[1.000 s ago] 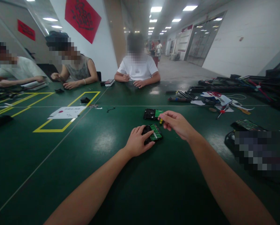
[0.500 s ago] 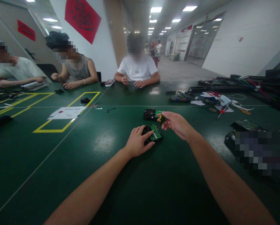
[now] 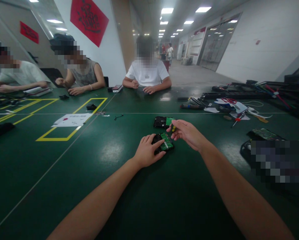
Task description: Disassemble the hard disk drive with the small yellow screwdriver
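My left hand [image 3: 148, 151] lies over a hard drive [image 3: 167, 144], holding it against the table. Its index finger rests on the green circuit board and its thumb is along the near edge. My right hand [image 3: 185, 132] is closed around the black-and-yellow handle of a screwdriver [image 3: 173, 127], just above the drive's far right side. The shaft and tip are too small to make out. Just beyond lies a second hard drive [image 3: 160, 122], black with a green board, partly hidden by my right fingers.
At the right lie a red-handled screwdriver [image 3: 236, 120], a dark tool [image 3: 192, 106], cables and a circuit board [image 3: 265, 134]. A white paper [image 3: 73, 120] lies on a yellow-taped rectangle [image 3: 51, 139] at left. A person [image 3: 147, 75] sits opposite; two others sit far left.
The screwdriver handle has turned more upright in my right hand, and the right fingers have shifted slightly. My left hand and the hard drive under it stay in place.
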Demonstrator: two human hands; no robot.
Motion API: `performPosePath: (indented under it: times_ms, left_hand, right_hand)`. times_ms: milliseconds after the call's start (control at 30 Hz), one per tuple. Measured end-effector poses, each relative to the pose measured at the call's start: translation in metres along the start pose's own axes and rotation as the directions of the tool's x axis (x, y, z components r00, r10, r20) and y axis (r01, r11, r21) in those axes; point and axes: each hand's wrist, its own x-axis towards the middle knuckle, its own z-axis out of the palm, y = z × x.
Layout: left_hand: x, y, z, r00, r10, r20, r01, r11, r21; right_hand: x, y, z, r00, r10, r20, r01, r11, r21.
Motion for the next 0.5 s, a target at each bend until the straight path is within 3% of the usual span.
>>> performPosePath:
  times_ms: [233, 500]
  left_hand:
    - [0.0000, -0.0003, 0.0011, 1.000, -0.004, -0.002, 0.004, 1.000, 0.006]
    - [-0.0001, 0.0002, -0.0004, 1.000, -0.004, 0.006, 0.004, 1.000, -0.008]
  right_hand:
    - [0.0057, 0.0041, -0.0029, 0.996, 0.074, -0.046, -0.068, 0.991, 0.116]
    - [0.0041, 0.0045, -0.0041, 1.000, -0.013, -0.028, 0.010, 0.994, -0.108]
